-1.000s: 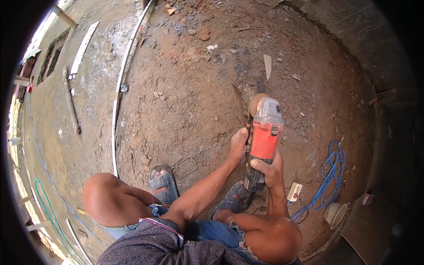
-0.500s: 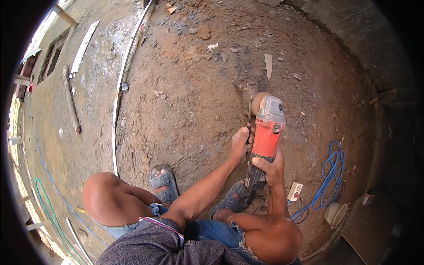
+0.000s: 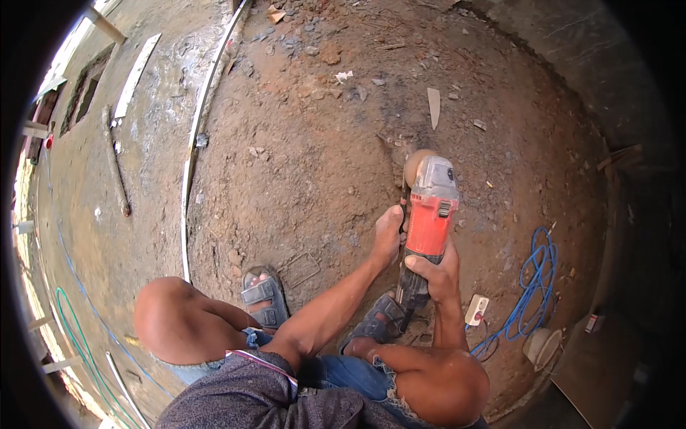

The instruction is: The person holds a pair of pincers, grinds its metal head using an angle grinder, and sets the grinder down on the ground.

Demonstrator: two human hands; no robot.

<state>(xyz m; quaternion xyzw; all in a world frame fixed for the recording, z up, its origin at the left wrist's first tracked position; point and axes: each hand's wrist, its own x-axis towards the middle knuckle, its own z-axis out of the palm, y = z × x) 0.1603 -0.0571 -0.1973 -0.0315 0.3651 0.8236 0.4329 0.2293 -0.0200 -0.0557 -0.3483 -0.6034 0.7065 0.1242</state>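
Note:
My right hand (image 3: 436,274) is wrapped round the black rear body of a red angle grinder (image 3: 429,225), thumb across the top. The grinder's grey head points away from me, and a round brown disc (image 3: 416,167) shows at its left side. My left hand (image 3: 388,234) is closed on a thin dark tool (image 3: 404,200) with a black handle; its exact kind cannot be made out. The tool stretches forward along the grinder's left side to the disc's edge, where I cannot tell touching from apart. Both hands are above the dirt floor, between my knees.
A white power strip (image 3: 477,309) with a red plug lies right of my foot, beside a coiled blue cable (image 3: 539,279). A pale bucket-like container (image 3: 542,347) stands nearby. Left are a long metal strip (image 3: 187,186) and a stick (image 3: 118,164). Debris litters the soil.
The angle grinder and my right hand have shifted slightly left. My left hand keeps nearly the same place and grip on the thin tool.

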